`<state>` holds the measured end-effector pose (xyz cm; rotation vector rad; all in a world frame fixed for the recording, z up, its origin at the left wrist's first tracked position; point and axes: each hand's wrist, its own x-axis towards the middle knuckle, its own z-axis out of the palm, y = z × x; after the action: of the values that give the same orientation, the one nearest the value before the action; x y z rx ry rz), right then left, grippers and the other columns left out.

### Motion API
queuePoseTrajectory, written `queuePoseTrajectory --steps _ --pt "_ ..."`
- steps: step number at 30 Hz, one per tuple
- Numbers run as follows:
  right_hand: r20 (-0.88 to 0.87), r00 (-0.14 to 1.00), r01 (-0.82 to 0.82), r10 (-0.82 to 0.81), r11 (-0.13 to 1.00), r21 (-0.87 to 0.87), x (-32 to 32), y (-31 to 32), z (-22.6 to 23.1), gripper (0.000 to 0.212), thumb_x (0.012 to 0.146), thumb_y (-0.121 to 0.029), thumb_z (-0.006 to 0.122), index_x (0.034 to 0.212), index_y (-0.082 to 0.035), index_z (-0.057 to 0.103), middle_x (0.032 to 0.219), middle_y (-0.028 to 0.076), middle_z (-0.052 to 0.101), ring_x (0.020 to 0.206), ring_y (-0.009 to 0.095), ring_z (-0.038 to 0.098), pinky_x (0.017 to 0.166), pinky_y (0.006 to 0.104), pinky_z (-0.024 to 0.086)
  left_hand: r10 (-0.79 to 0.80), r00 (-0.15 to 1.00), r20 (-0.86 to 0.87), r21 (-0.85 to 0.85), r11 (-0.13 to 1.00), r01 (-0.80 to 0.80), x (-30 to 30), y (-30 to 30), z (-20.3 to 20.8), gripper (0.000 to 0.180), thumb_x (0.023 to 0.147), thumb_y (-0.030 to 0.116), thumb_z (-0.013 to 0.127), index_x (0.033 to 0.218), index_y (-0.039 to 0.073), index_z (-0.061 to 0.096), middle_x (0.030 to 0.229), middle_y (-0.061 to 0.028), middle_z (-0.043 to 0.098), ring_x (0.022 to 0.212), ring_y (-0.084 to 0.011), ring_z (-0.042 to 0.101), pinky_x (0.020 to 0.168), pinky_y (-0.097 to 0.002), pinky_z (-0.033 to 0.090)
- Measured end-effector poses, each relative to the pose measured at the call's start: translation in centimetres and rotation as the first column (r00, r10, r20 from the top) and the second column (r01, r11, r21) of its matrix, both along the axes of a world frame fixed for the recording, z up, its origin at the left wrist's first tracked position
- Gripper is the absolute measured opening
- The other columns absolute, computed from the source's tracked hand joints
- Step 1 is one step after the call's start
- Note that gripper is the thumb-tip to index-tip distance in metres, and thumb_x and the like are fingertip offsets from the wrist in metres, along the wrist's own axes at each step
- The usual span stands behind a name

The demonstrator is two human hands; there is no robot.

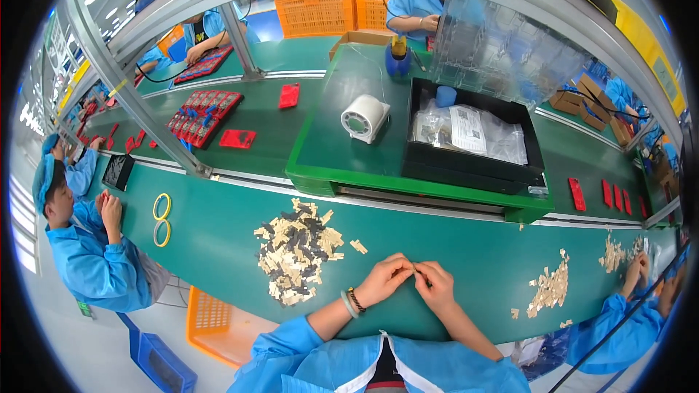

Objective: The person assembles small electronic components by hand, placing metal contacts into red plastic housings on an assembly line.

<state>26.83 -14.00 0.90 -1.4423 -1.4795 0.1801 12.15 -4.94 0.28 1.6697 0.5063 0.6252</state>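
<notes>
My left hand [386,278] and my right hand [435,285] meet over the green worktable [218,247], fingertips pinched together. Between them is something small, mostly hidden by the fingers; its kind cannot be made out. To the left of my hands lies a heap of small flat beige and black pieces [297,251]. One loose beige piece [358,247] sits between that heap and my left hand.
Beyond the table, a green raised stand [349,156] carries a white cylindrical device [365,118] and a black tray [473,171] of bagged parts. Two yellow rings [162,220] lie left. Another beige heap [551,287] is right. Co-workers sit at both sides; red parts [238,139] line the conveyor.
</notes>
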Motion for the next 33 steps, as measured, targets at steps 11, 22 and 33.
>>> queuePoseTrajectory --steps 11,22,33 --pt "-0.190 0.980 -0.076 0.065 0.996 -0.052 1.0 -0.2 -0.9 0.015 0.077 0.005 0.064 0.091 -0.001 0.066 0.079 0.007 0.065 0.056 0.012 0.057 0.048 0.0237 0.044 -0.033 0.992 0.125 0.340 0.940 -0.011 0.4 -0.2 2.1 0.003 0.080 0.007 0.065 0.082 0.004 0.066 0.113 -0.0064 0.065 0.116 -0.0270 0.051 0.099 -0.0407 0.038" --pt "-0.145 0.988 -0.056 0.050 0.998 -0.039 0.2 -0.7 -0.7 0.016 0.077 0.006 0.062 0.090 -0.001 0.067 0.079 0.007 0.067 0.053 0.009 0.055 0.046 0.0221 0.043 0.029 0.994 0.105 0.193 0.980 -0.049 0.1 -0.5 1.2 0.002 0.081 0.004 0.064 0.081 0.003 0.062 0.111 -0.0076 0.063 0.110 -0.0255 0.054 0.095 -0.0382 0.042" --pt "0.214 0.872 0.486 -0.440 0.832 -0.268 7.7 -3.1 0.3 0.018 0.070 0.008 0.062 0.083 -0.004 0.060 0.076 0.006 0.056 0.057 0.017 0.054 0.052 0.0305 0.045 -0.142 0.955 0.259 0.248 0.966 0.076 -0.8 -1.0 2.6 0.011 0.077 0.004 0.071 0.087 0.002 0.066 0.096 -0.0089 0.066 0.088 -0.0237 0.062 0.079 -0.0355 0.048"
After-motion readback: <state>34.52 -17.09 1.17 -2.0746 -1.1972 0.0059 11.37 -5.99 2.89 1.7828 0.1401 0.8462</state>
